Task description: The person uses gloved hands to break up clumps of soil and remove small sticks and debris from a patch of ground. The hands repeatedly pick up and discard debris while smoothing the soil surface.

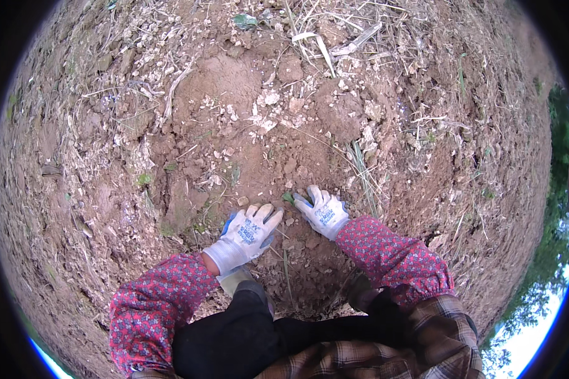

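My left hand (251,233), in a white work glove with blue on the palm side, rests back up on the brown soil (265,156), its fingers a little apart. To its right, my right hand (323,212) wears a matching glove and lies low on the soil. A small green leaf (289,197) shows right at the fingertips of my right hand; whether the fingers pinch it cannot be made out. Floral sleeve covers (384,251) reach up both forearms. The palms and the undersides of the fingers are hidden.
Clods, dry leaf bits and straw cover the ground. Long grass blades (362,173) lie beyond my right hand, and a dry pale stalk (358,40) is farther off. My boot (237,279) is behind my left hand. Trees (557,199) stand at the far right edge.
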Tool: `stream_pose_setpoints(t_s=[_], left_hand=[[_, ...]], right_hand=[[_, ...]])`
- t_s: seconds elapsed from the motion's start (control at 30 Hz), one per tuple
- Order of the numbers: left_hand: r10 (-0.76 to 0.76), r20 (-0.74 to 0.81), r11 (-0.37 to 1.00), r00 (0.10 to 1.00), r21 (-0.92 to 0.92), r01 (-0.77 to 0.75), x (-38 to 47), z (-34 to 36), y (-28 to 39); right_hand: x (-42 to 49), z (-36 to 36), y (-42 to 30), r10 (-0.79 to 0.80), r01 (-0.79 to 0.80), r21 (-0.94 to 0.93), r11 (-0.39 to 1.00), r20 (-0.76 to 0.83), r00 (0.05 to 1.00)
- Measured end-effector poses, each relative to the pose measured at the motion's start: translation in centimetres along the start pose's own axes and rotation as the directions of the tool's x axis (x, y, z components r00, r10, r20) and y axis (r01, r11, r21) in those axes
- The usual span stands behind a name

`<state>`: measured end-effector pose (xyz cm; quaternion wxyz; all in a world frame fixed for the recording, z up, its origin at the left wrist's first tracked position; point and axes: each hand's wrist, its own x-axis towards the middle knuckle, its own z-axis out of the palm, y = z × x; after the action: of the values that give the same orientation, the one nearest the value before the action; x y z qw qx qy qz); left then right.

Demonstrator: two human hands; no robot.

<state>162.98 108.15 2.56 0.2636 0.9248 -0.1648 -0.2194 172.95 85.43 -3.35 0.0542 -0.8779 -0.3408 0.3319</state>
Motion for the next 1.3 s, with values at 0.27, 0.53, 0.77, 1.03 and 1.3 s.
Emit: stream_pose_setpoints(t_s=[0.27, 0.53, 0.77, 1.03, 1.3], left_hand=[[0.027, 0.023, 0.998, 0.999, 0.052, -0.028, -0.2, -0.2, 0.2], [-0.047, -0.098, 0.996, 0.994, 0.07, 0.054, -0.2, -1.9, -1.6], [-0.113, -0.155, 0.991, 0.981, 0.054, 0.122, -0.9, -2.5, -3.0], [-0.274, -0.226, 0.839, 0.935, 0.418, 0.348, 5.8, -7.9, -8.7], [-0.328, -0.235, 0.943, 0.915, -0.018, 0.333, 3.7, -4.7, -8.3]], right_hand=[[5.1, -6.0, -1.3, 0.201, -0.011, 0.742, 0.67, -0.167, 0.965], [10.4, -11.4, -8.9, -0.202, 0.203, -0.004, 0.979, -0.111, 0.973], [3.9, -6.3, -1.1, -0.432, 0.335, -0.355, 0.873, -0.243, 0.868], [-2.9, -6.4, 2.4, 0.031, -0.079, -0.323, 0.943, -0.149, 0.988], [0.4, -5.7, 2.4, -0.13, 0.148, 0.029, 0.989, -0.337, 0.933]])
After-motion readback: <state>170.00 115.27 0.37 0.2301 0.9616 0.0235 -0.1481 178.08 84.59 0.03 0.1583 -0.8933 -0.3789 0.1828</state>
